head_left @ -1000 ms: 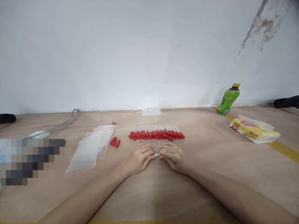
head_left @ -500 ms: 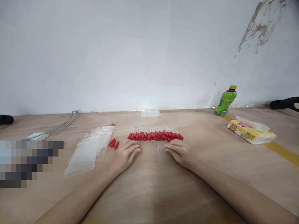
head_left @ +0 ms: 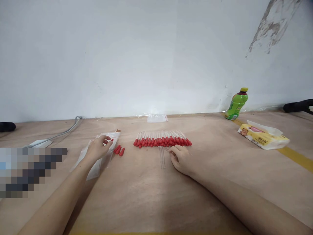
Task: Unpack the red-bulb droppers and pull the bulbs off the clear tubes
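Observation:
My left hand [head_left: 99, 148] is over the clear plastic bags [head_left: 94, 171], its fingers closed on a red rubber bulb [head_left: 112, 140] that mostly hides behind them. Beside the bags lie a few loose red bulbs [head_left: 118, 150]. My right hand [head_left: 180, 158] pinches a thin glass tube [head_left: 167, 149], whose tip pokes out to the left of the fingers. Several bare glass tubes [head_left: 162, 158] rest on the table just left of that hand. Beyond them spreads a row of glass droppers [head_left: 161, 141], red bulbs toward me and clear stems pointing to the wall.
A green bottle [head_left: 236, 104] with a yellow cap stands by the wall at right, near a yellow tissue pack [head_left: 264, 137]. A small plastic bag [head_left: 156, 118] lies at the table's back edge. Grey cable [head_left: 66, 131] crosses the left side.
My left hand has swung left with the red bulb, from beside the tubes to above the bags. My right hand has shifted slightly left, still pinching the glass tube.

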A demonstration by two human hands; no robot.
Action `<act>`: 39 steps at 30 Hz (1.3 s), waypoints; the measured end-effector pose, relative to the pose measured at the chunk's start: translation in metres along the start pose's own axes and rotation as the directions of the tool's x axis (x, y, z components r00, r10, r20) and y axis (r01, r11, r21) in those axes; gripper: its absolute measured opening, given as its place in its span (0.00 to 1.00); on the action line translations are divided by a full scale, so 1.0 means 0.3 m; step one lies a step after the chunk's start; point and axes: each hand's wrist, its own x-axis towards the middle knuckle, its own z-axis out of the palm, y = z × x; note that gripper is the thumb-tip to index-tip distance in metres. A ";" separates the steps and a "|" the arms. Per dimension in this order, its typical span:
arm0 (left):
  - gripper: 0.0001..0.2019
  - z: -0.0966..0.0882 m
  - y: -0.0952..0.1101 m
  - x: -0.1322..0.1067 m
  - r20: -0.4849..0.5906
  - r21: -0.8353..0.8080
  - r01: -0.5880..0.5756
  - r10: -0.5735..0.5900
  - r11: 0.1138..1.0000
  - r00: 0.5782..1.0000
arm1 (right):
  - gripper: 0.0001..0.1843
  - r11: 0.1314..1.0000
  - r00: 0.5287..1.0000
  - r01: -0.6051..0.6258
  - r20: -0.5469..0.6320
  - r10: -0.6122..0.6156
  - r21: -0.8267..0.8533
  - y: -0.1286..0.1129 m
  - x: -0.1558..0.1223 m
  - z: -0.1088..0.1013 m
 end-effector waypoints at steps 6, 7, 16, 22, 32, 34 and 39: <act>0.17 0.044 0.000 -0.005 0.015 0.006 -0.061 0.061 0.998 0.998 | 0.09 0.999 0.999 0.033 0.007 -0.033 0.009 -0.010 0.003 0.013; 0.17 0.049 0.000 -0.005 0.024 0.011 -0.064 0.063 0.998 0.998 | 0.09 0.999 0.999 0.033 0.010 -0.033 0.010 -0.011 0.004 0.017; 0.17 0.041 0.024 -0.021 -0.067 0.026 -0.093 0.095 0.995 0.993 | 0.07 0.998 0.994 0.050 0.092 -0.053 0.033 -0.036 -0.002 0.012; 0.11 0.061 0.188 -0.089 -0.218 -0.064 -0.410 0.389 0.910 0.895 | 0.14 0.997 0.989 0.063 0.129 -0.067 0.035 -0.054 0.001 -0.016; 0.10 0.191 0.477 -0.123 -0.180 -0.196 -0.707 0.683 0.680 0.707 | 0.23 0.995 0.977 0.065 0.196 -0.080 0.082 -0.048 0.000 -0.022; 0.11 0.211 0.500 -0.108 -0.180 -0.192 -0.696 0.672 0.692 0.718 | 0.26 0.994 0.974 0.061 0.214 -0.079 0.091 -0.046 0.002 -0.024; 0.10 0.239 0.516 -0.074 -0.124 -0.210 -0.700 0.691 0.683 0.712 | 0.30 0.992 0.961 0.075 0.258 -0.100 0.105 -0.038 0.005 -0.021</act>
